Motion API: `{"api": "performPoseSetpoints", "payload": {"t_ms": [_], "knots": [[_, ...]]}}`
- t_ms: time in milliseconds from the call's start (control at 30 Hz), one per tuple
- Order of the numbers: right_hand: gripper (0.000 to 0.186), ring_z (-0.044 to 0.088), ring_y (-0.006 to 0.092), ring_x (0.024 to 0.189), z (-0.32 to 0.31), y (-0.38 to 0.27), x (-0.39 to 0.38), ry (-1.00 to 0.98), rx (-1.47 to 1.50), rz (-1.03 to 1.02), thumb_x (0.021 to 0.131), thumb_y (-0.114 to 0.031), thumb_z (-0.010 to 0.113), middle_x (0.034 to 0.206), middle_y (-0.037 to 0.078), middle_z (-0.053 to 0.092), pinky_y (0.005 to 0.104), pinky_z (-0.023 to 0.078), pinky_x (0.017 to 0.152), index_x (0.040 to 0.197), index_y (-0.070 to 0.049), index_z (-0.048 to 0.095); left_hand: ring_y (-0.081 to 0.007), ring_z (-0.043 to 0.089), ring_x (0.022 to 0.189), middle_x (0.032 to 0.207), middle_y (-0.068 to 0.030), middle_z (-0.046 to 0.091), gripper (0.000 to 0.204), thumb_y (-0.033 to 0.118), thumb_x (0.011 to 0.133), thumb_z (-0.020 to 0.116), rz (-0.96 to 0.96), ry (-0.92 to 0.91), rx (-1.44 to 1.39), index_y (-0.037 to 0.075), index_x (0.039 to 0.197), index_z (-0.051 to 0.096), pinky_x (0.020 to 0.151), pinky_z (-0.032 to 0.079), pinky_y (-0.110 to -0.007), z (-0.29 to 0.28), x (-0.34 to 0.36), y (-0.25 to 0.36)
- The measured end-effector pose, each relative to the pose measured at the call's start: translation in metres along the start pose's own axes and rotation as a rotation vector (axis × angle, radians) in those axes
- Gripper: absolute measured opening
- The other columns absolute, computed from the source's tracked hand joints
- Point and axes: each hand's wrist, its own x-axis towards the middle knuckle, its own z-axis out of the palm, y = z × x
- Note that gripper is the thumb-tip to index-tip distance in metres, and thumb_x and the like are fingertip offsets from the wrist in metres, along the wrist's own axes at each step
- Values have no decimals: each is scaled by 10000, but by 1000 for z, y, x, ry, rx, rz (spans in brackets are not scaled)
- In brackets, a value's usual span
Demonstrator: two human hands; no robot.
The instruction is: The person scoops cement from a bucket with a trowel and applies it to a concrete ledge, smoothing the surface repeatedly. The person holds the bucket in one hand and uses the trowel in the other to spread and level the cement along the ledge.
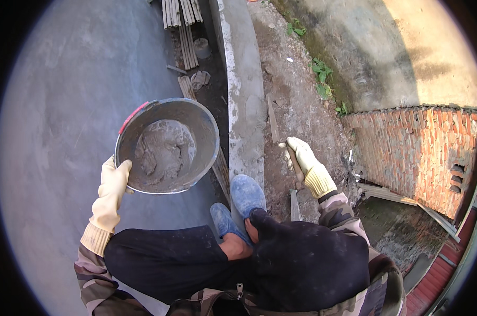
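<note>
My left hand [111,185], in a cream glove, grips the rim of a round bucket [207,152] at its near left side. Wet grey mortar [165,149] lies in the bottom of the bucket, and a red piece shows on the rim. My right hand [304,159], gloved too, is closed around the wooden handle of a trowel [273,120]. Its blade points away from me and shows nearly edge-on beside the wall top. Just left of the blade, a patch of fresh mortar [256,109] sits on the narrow concrete wall top [242,63].
My blue shoes [247,195] are at the near end of the wall top. A smooth grey surface [65,105] spreads at left. Bamboo poles [187,47] and a small pail [201,48] lie lower down. At right are rough ground [291,105], plants [321,71] and a brick wall [407,150].
</note>
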Motion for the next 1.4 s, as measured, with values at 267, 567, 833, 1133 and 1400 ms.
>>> {"api": "performPoseSetpoints", "payload": {"t_ms": [267,567,833,1133,1400], "knots": [[356,487,115,521,2,31,-9,-3,29,175,1142,-373,523,670,-22,552,286,402,469,1084,-73,705,-147,643,581,853,-49,725,260,160,1039,597,-4,5,6,26,1228,714,443,521,-314,2,-3,7],[397,556,149,549,17,85,-37,-6,30,131,1148,-378,483,716,16,614,310,480,509,1127,-54,711,-139,640,579,832,-41,712,257,156,1028,599,5,-13,10,27,1214,722,444,525,-310,0,-2,5],[428,536,143,494,4,112,-66,120,0,303,1172,-396,495,661,21,609,299,449,474,1052,-58,730,-138,644,580,838,-41,721,250,151,1028,594,21,-4,16,31,1201,729,438,522,-309,0,-4,7],[398,562,144,529,18,70,-40,37,-96,12,1170,-394,496,719,27,627,309,499,513,1125,-57,702,-137,633,551,827,-46,726,243,147,1032,594,25,-3,-2,23,1192,728,417,498,-304,-2,-7,8],[344,531,122,559,2,62,-43,205,-355,81,1138,-363,585,725,34,606,317,468,523,1063,-43,687,-142,639,560,832,-51,726,256,145,1028,598,14,6,-8,16,1212,720,424,510,-309,-4,-5,2]]}}
